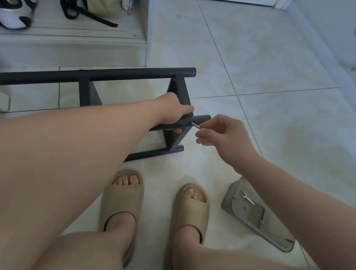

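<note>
From my remote seat, the main risk I see is the small hex key (pixel 195 125) camming out of its screw. It enters the side of the short dark tube (pixel 202 118) at a slant, and only a fingertip pinch steadies it. If the turn comes off-axis, I judge it could skip, round the socket or drop to the floor (pixel 263 88). A second risk is the rack (pixel 91 77) itself. It lies on its side on the tiles, close to the step along the floor's far left edge, and a hard twist could roll or slide it if the bracing grip slackens. The left hand (pixel 172 110) is wrapped round the tube just behind the key, its fingers (pixel 185 109) curled tight over the top and the rest hidden underneath. The right hand (pixel 222 136) has its fingers (pixel 203 135) drawn narrow, thumb and forefinger pinching the key's bent end, the others loosely curled and touching nothing. The right forearm passes over the clear tray (pixel 229 201) holding a little wrench (pixel 248 198), near the right slipper (pixel 189 211). A dropped elbow could knock it.
</note>
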{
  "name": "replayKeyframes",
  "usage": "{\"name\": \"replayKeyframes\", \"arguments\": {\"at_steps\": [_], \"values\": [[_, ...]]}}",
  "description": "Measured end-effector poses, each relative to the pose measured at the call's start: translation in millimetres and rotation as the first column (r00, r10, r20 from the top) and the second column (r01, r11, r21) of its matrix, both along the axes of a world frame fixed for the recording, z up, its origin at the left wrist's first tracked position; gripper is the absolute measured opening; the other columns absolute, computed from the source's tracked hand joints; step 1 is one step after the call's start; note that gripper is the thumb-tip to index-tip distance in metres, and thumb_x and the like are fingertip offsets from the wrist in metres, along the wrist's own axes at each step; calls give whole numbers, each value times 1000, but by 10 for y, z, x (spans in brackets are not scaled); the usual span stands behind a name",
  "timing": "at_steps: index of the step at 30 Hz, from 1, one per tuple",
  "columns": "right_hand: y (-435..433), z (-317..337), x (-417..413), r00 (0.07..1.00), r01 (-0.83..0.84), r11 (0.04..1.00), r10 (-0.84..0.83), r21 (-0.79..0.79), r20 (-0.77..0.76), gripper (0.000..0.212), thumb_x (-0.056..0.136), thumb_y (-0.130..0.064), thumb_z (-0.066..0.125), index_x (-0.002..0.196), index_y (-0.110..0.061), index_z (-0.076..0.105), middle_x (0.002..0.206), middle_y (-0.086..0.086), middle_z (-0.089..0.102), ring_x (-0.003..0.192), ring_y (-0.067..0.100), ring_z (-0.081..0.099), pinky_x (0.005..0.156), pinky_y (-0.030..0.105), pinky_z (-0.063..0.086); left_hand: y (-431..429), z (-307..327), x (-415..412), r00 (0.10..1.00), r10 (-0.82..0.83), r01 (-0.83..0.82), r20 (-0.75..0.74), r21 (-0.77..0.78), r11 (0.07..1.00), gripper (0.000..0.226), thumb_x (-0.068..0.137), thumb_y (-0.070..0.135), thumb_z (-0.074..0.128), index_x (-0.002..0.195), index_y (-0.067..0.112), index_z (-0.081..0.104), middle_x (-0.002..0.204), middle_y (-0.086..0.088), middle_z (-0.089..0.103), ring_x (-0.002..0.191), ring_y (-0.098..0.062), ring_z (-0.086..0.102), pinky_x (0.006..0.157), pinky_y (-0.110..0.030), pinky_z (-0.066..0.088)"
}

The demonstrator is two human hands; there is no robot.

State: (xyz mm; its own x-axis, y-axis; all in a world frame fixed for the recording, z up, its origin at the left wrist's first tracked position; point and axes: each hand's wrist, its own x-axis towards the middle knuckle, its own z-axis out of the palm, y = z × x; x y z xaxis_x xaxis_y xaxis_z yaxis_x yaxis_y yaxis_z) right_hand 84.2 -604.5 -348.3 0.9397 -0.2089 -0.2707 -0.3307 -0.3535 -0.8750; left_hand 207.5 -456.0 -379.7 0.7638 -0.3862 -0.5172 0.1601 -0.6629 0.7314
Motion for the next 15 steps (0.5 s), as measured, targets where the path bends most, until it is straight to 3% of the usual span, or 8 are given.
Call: {"name": "replayKeyframes", "arguments": {"at_steps": [3,6,10,15], "values": [[29,-14,-6,1000,-30,997,31,-76,5,7,87,2,70,86,-6,69,73,1,75,72,19,74,82,43,61,16,61,-28,995,-2,1,-104,-11,1000,35,101,34,48,97,5,66,66,-11,74,59,-28,68,73,-33,56],[79,-32,10,999,-44,988,46,-149,9,12,88,-1,67,83,-11,69,73,-1,74,71,16,74,83,52,59,8,77,-41,993,-13,11,-121,-16,1000,37,102,29,43,106,-1,65,70,-14,75,79,-40,73,88,-44,57],[123,-57,64,999,-29,986,32,-161,12,6,88,-3,67,87,-8,69,71,-1,73,70,14,74,84,51,59,-1,66,-50,991,29,-33,-127,-32,999,38,101,31,46,104,0,68,68,-15,74,68,-34,71,78,-38,59],[181,-88,116,1000,-29,977,31,-211,4,14,87,-4,67,81,-16,68,66,-5,73,69,14,72,82,48,59,1,44,-54,990,36,-43,-133,-50,998,39,101,34,47,100,2,70,70,-15,75,89,-39,73,87,-45,60]]}}
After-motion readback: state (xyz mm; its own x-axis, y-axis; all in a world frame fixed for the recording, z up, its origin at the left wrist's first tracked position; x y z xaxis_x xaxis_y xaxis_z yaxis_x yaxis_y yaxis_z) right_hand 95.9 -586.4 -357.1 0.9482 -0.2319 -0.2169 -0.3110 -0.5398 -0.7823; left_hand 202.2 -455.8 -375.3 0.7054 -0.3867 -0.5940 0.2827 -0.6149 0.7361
